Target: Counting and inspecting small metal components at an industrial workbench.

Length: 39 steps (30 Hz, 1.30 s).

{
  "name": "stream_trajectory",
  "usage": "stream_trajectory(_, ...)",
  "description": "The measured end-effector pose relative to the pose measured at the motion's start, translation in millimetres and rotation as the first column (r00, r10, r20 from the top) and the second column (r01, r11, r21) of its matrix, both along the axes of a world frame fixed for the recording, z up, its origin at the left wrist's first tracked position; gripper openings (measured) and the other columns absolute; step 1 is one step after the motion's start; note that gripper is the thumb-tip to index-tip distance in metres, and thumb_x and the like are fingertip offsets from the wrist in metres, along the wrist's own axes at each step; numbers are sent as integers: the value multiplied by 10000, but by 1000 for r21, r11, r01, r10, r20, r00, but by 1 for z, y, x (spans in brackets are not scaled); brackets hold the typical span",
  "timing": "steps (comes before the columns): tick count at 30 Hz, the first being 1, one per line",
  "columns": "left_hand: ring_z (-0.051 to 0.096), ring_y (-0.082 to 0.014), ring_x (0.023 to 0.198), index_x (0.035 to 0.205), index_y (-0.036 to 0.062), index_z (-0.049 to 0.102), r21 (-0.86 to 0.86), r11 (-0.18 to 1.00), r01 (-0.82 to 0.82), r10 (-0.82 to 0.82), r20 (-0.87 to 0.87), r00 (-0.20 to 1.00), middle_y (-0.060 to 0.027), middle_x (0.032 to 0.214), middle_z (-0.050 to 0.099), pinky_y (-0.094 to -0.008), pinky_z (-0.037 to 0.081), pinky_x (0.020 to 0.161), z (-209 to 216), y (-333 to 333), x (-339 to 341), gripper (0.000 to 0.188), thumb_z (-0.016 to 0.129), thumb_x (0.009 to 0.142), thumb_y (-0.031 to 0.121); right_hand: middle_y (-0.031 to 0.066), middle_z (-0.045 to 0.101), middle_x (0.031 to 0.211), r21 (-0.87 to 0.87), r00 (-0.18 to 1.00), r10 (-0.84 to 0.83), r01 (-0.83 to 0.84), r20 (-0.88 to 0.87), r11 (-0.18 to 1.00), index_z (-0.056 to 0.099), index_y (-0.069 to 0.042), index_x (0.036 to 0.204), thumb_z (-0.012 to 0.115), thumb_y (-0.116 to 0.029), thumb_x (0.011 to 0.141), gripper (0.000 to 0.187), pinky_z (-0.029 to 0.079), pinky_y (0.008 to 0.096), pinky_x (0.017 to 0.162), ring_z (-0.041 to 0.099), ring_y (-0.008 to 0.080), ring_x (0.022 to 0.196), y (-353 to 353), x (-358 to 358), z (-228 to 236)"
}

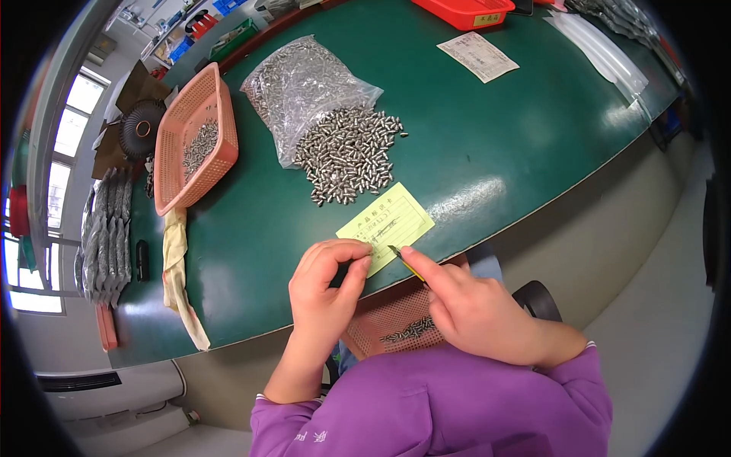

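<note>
My left hand is closed in a pinch over the left part of a yellow-green printed card. Whatever sits between its thumb and forefinger is too small to make out. My right hand grips a slim yellow cutter knife, its dark tip slanting over the card toward the left fingertips. Beyond the card lies a pile of small pointed silver metal parts. They spill from the mouth of a clear plastic bag that is full of the same parts.
A pink perforated basket with metal parts stands at the left, near a pale cloth strip and stacked silvery packets. Another pink basket sits below the table edge. A red tray and paper slip lie far right.
</note>
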<state>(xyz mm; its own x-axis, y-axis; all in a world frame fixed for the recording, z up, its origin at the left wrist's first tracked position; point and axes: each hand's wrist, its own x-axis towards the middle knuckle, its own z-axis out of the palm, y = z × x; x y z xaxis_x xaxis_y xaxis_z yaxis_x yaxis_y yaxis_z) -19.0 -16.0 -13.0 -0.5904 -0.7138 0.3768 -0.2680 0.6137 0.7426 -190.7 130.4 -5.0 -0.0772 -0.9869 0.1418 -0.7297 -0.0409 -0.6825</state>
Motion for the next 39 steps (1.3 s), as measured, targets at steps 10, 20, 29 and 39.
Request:
stream_trajectory(10, 588, -282, 943, 888, 64, 688, -228, 974, -17, 55, 162, 985, -65, 998, 642, -390, 478, 820, -3, -1, -1, 184, 780, 741, 1, 115, 621, 915, -46, 998, 17, -19, -54, 999, 501, -116, 1466, 613, -1, 818, 668, 561, 403, 585, 632, 312, 750, -9, 6, -4)
stream_trajectory(20, 587, -285, 943, 855, 62, 673, -220, 976, -9, 47, 166, 985, -74, 1000, 637, -391, 474, 819, -3, -3, 0, 184, 778, 724, -13, 111, 653, 969, 3, 999, 37, -37, 4, 999, 492, -118, 1471, 610, -9, 826, 664, 581, 393, 613, 665, 289, 747, -11, 10, -2)
stream_trajectory(29, 586, -278, 924, 806, 63, 668, -203, 979, -9, 41, 152, 988, -69, 951, 625, -382, 474, 806, -3, -5, 0, 181, 796, 702, -13, 152, 653, 1034, 159, 996, 76, -83, 50, 984, 441, -49, 1494, 604, -14, 839, 676, 583, 411, 776, 674, 319, 812, -11, 13, 4)
stream_trajectory(39, 581, -272, 927, 803, 67, 670, -186, 983, 2, 28, 159, 987, -59, 931, 618, -385, 471, 796, -3, -7, -1, 174, 790, 704, -10, 177, 653, 982, 229, 989, 132, -115, -62, 967, 442, -34, 1495, 621, -34, 852, 668, 539, 467, 916, 673, 373, 857, -18, 12, 20)
